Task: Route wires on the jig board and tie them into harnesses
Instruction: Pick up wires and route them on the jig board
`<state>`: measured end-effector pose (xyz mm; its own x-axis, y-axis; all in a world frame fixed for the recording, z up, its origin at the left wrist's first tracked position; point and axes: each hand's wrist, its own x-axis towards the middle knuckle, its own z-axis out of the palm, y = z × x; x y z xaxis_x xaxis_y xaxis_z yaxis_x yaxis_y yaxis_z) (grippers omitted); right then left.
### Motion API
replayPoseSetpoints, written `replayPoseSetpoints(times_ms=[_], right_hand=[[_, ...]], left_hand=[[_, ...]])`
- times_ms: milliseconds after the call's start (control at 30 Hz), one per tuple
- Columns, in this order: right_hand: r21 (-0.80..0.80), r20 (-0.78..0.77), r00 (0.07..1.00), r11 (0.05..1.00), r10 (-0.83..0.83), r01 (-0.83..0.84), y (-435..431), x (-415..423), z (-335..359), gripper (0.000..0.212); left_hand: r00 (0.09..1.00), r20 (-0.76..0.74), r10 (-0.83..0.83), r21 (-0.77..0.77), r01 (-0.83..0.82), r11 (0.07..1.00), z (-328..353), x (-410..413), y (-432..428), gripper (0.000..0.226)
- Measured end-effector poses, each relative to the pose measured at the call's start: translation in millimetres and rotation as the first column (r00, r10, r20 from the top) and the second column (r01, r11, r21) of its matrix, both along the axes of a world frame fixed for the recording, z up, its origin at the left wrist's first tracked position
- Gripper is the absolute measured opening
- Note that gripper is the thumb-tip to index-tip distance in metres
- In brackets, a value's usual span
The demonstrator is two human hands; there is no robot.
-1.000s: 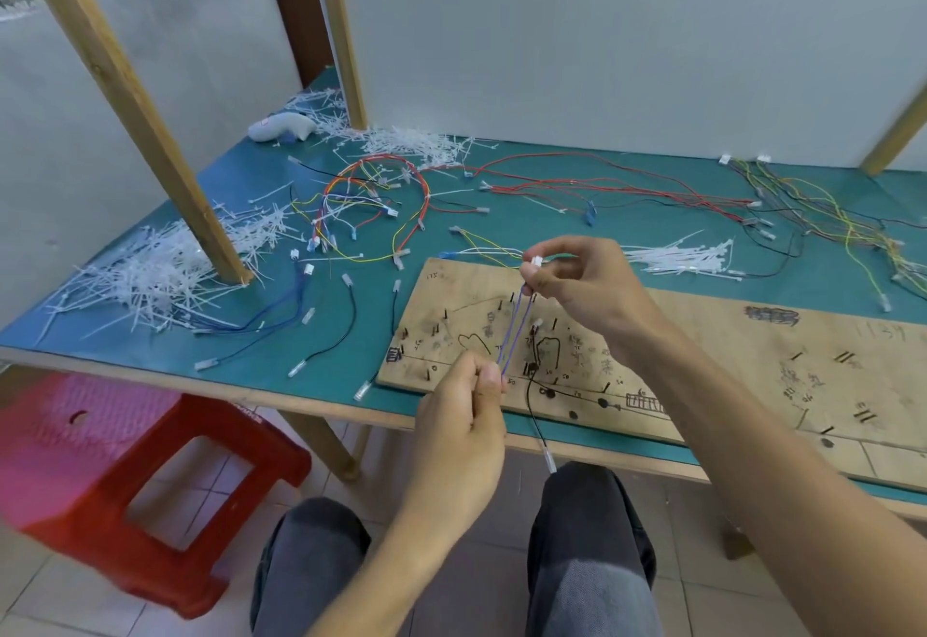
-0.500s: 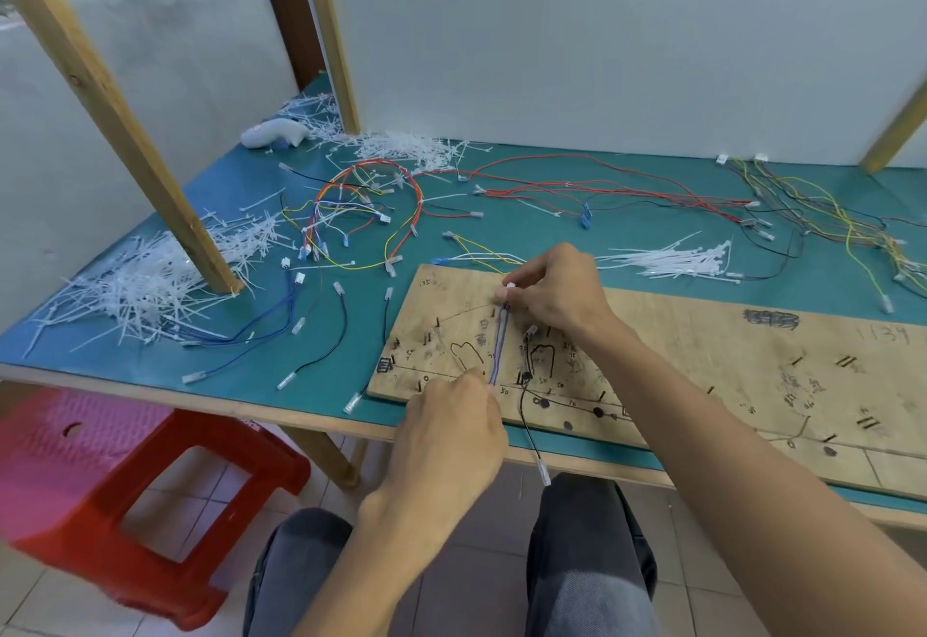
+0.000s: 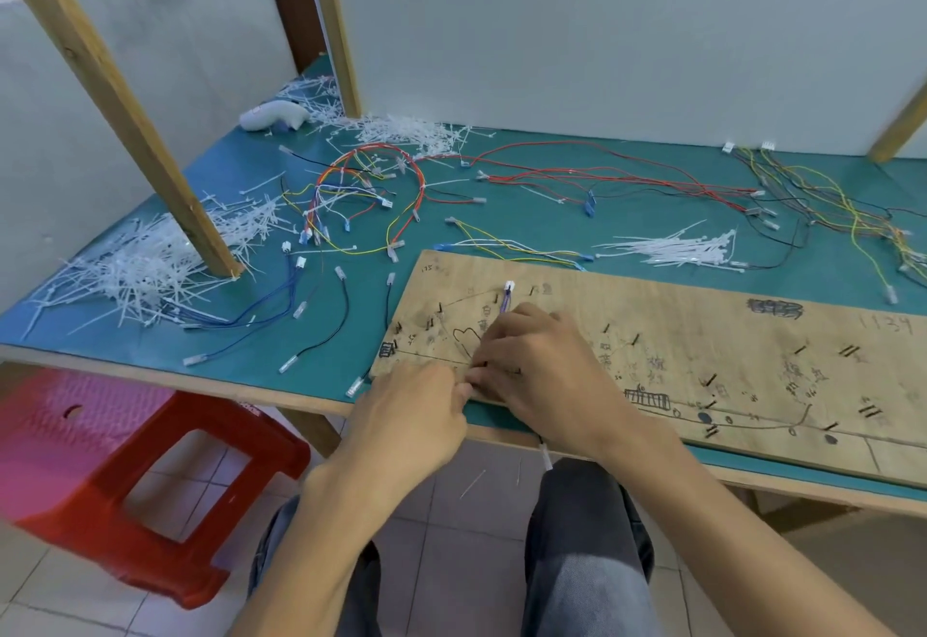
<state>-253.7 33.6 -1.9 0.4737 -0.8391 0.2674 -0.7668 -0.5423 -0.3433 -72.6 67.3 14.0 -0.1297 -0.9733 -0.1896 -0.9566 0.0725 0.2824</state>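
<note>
The plywood jig board (image 3: 702,335) lies on the green tabletop (image 3: 526,215). A purple wire (image 3: 505,304) lies on the board's left part, its white connector (image 3: 508,286) towards the board's far edge; from there it runs towards the near edge and disappears under the right hand (image 3: 542,365). That hand rests on the board with fingers curled over the wire. The left hand (image 3: 421,416) sits at the board's near left corner, fingertips bunched against the right hand's. Whether either hand actually grips the wire cannot be told. A bundle of white cable ties (image 3: 672,248) lies just beyond the board's far edge.
</note>
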Motion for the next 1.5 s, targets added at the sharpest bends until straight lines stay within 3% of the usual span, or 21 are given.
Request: replayPoseSetpoints(times_ms=[167,333,833,1100,1333,1500], right_hand=[[-0.017,0.188,0.969,0.986,-0.159,0.165,7.3,8.6,-11.9,0.006],[0.015,0.303,0.922,0.969,-0.241,0.248,11.9,15.2,-23.8,0.007],[-0.084,0.307,0.927,0.964,-0.214,0.251,13.8,17.7,-28.5,0.01],[-0.054,0.293,0.93,0.967,-0.224,0.25,14.0,18.7,-25.6,0.011],[-0.028,0.263,0.934,0.966,-0.24,0.256,13.0,20.5,-25.8,0.013],[0.007,0.297,0.921,0.965,-0.252,0.262,13.1,19.7,-26.4,0.011]], left_hand=[[0.976,-0.177,0.124,-0.159,-0.153,0.975,19.0,38.6,-26.6,0.028],[0.972,-0.236,0.019,-0.216,-0.071,0.974,26.2,47.3,-69.4,0.021],[0.973,-0.207,-0.102,-0.164,0.068,0.984,6.7,46.5,-98.1,0.017],[0.971,-0.215,-0.105,-0.188,0.065,0.98,4.7,47.8,-100.1,0.025],[0.987,-0.141,-0.079,-0.135,0.06,0.989,8.0,44.0,-103.0,0.019],[0.978,-0.191,-0.082,-0.165,0.05,0.985,8.1,39.9,-100.8,0.023]])
